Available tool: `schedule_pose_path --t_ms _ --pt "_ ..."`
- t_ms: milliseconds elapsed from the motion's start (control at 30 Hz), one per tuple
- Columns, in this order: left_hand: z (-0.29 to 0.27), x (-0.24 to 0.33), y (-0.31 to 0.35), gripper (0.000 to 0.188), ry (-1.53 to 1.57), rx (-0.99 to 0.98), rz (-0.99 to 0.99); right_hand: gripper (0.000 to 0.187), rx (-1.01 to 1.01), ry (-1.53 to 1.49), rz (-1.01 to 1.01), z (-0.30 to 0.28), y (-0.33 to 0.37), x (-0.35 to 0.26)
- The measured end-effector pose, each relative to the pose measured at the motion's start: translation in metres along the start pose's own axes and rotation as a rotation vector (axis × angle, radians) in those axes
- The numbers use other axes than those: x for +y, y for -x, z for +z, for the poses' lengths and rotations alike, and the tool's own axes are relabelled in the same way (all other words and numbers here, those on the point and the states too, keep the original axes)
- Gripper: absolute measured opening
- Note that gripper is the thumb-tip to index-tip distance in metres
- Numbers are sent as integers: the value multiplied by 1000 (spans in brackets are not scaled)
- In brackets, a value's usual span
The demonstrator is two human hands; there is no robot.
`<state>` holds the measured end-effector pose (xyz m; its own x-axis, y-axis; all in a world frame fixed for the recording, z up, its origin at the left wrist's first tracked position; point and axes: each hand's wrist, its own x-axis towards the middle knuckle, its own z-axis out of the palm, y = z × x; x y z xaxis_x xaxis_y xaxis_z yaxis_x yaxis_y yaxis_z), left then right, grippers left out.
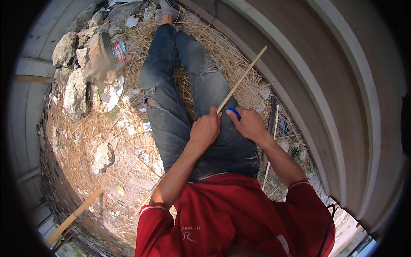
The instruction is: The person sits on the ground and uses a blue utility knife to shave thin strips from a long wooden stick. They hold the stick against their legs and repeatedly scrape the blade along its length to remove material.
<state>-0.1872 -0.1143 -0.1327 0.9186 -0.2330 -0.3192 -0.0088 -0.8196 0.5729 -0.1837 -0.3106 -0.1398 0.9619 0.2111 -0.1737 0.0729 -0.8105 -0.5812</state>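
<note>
L hand [204, 129] stick [242, 79] pts up-right.

At the frame's centre, a pale tan stick [242, 80] crosses faded blue, ripped jeans [188, 98]. A bright blue handle [233, 112] shows just beside it. The shirt [231, 214] at the bottom is red with white trim. Straw [222, 51] at top is yellow-brown; rocks [64, 49] upper left are grey.

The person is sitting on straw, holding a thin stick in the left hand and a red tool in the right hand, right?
Not quite: the tool in the right hand is blue, not red. The head view shows it. The left hand does hold the stick, above the straw.
</note>
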Motion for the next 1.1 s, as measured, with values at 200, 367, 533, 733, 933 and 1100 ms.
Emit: schedule_pose_path --t_ms 200,367,533,733,933,1100 --pt "3 -1 -1 26 -77 10 35 56 25 -29 -70 7 2 -3" --pt "4 -5 1 23 -123 -29 4 52 24 -5 -77 13 -4 -10" --pt "-2 -11 5 25 -81 -34 -36 59 -29 62 55 19 -6 -23" --pt "-15 -20 65 19 -140 -111 -135 65 34 -89 212 24 -24 -2" --pt "-21 -19 95 17 -107 -132 -215 72 166 -23 341 16 -43 15" --pt "-29 -28 115 20 -90 -101 -211 69 412 -59 395 -33 -65 93"
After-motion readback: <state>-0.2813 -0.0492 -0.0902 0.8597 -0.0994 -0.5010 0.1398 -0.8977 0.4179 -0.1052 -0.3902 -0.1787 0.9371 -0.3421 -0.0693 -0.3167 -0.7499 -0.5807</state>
